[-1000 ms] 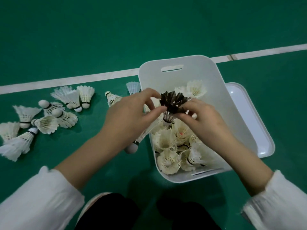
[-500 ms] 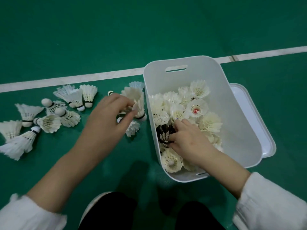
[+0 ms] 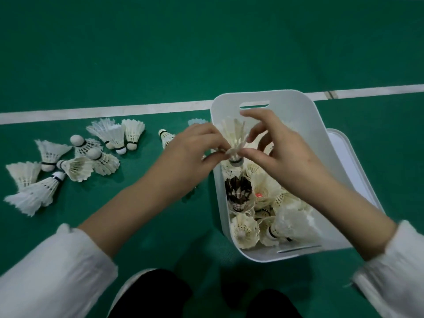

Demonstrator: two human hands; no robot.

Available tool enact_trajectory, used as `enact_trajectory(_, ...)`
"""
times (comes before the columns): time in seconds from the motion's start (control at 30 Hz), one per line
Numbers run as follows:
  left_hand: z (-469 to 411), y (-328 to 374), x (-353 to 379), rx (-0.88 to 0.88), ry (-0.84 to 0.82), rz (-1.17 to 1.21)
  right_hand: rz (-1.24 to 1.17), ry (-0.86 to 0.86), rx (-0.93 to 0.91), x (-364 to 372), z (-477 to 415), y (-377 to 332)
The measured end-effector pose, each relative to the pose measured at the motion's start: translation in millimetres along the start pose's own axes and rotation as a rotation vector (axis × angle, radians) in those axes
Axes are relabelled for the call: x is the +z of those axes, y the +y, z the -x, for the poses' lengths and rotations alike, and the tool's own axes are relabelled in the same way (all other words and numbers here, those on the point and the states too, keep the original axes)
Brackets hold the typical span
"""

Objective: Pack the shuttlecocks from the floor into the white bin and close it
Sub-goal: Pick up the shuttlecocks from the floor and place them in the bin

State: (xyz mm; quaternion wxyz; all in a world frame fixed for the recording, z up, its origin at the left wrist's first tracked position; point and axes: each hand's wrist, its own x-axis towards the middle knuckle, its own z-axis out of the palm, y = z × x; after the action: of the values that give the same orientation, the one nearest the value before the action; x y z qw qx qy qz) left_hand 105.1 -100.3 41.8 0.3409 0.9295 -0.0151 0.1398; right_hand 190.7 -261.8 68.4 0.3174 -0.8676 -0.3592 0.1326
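Half a second ago my left hand [image 3: 190, 154] was down on the green court floor [image 3: 206, 53] picking at the loose birds, and my right hand [image 3: 284, 154] was pressed low among the packed ones. Now both have come up and meet over the upper part of the white plastic bin with handle slots [image 3: 305, 115], just right of frame centre. Between them is one worn white feather shuttlecock with splayed, ragged quills [image 3: 236, 140], held cork down: left fingertips pinch it near the base of the feathers, right thumb and forefinger close on the same spot, with the other right fingers spread wide above it. So another bird has left the floor and is about to go in, I judge.

The black-feathered shuttlecock [image 3: 238, 191] I handled a second ago now sits seated among the white ones in the lower left of the bin.

There is plenty left to do. A cluster of white shuttlecocks [image 3: 75, 161] lies at left of frame, one more [image 3: 165, 136] is just beyond my left hand, and another edge shows beside the bin wall. The white flat lid [image 3: 353, 161] lies on the floor against the bin's right side, partly under it, so closing is some way off.
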Motion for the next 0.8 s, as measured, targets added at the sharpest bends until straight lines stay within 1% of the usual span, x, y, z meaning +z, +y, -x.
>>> enact_trajectory(0.1, -2, -3, -2, -0.014, 0.007, 0.032, 0.143, -0.075, -0.104, -2, -12, 0)
enact_trajectory(0.17, -4, -3, -6, -0.027, -0.007, 0.043, 0.213, -0.037, -0.120, -7, -20, 2)
enact_trajectory(0.23, -4, -6, -11, -0.049, 0.018, 0.069, 0.210, 0.023, -0.063, -11, -26, 8)
enact_trajectory(0.27, -3, -8, -13, -0.066, 0.062, 0.088, 0.184, 0.057, -0.029, -11, -27, 11)
enact_trajectory(0.33, 0, -17, -13, -0.158, 0.146, 0.104, 0.135, 0.078, 0.039, -3, -26, 18)
enact_trajectory(0.37, 3, -25, -11, -0.240, 0.132, 0.077, 0.158, 0.044, 0.065, 4, -25, 22)
enact_trajectory(0.4, 7, -36, -6, -0.343, 0.059, 0.021, 0.205, -0.010, 0.081, 14, -23, 27)
enact_trajectory(0.47, 19, -61, 10, -0.527, -0.191, -0.152, 0.282, -0.116, 0.093, 31, -22, 37)
enact_trajectory(0.5, 26, -73, 21, -0.573, -0.307, -0.241, 0.318, -0.149, 0.092, 38, -23, 41)
enact_trajectory(0.53, 34, -84, 31, -0.590, -0.388, -0.315, 0.359, -0.174, 0.087, 42, -24, 45)
enact_trajectory(0.57, 40, -92, 41, -0.585, -0.434, -0.369, 0.398, -0.196, 0.081, 45, -27, 48)
enact_trajectory(0.67, 51, -106, 62, -0.535, -0.468, -0.429, 0.479, -0.294, 0.082, 51, -35, 56)
enact_trajectory(0.73, 54, -110, 70, -0.511, -0.453, -0.441, 0.530, -0.386, 0.098, 56, -42, 59)
enact_trajectory(0.8, 55, -113, 73, -0.500, -0.420, -0.438, 0.567, -0.442, 0.122, 61, -48, 59)
